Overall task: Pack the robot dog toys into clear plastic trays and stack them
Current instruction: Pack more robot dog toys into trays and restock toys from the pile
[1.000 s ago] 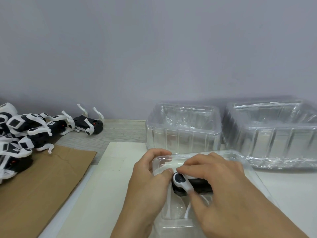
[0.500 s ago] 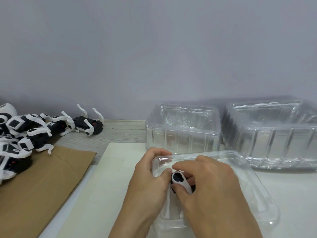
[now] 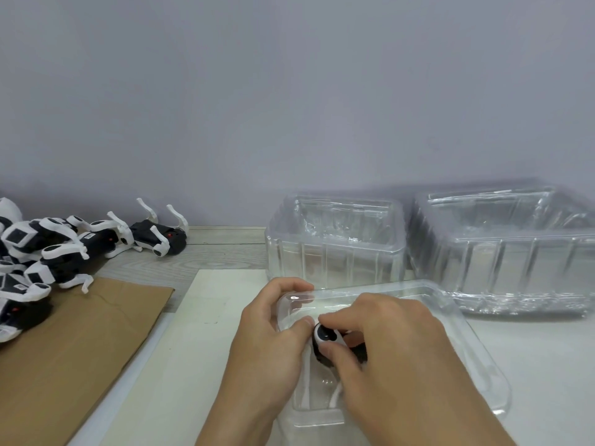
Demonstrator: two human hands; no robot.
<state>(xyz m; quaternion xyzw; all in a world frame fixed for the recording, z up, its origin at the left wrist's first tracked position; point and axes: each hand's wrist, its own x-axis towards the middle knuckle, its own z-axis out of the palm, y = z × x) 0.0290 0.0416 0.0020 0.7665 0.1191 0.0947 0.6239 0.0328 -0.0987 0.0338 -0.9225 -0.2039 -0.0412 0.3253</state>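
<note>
A clear plastic tray (image 3: pixel 467 342) lies on the white board in front of me. A black-and-white robot dog toy (image 3: pixel 325 337) sits inside it at its left end, mostly hidden by my hands. My left hand (image 3: pixel 267 346) grips the tray's left rim, thumb inside against the toy. My right hand (image 3: pixel 389 355) covers the toy from above, its thumb and fingers curled round the toy's white head. White legs of the toy show below my right hand.
A heap of robot dog toys (image 3: pixel 48 249) lies at the far left, partly on brown cardboard (image 3: pixel 64 349). Two stacks of clear trays (image 3: pixel 335 243) (image 3: pixel 515 252) stand behind the near tray against the grey wall.
My right hand has slid left and closed down over the toy, pushing it toward the tray's left end. The left hand stays on the rim.
</note>
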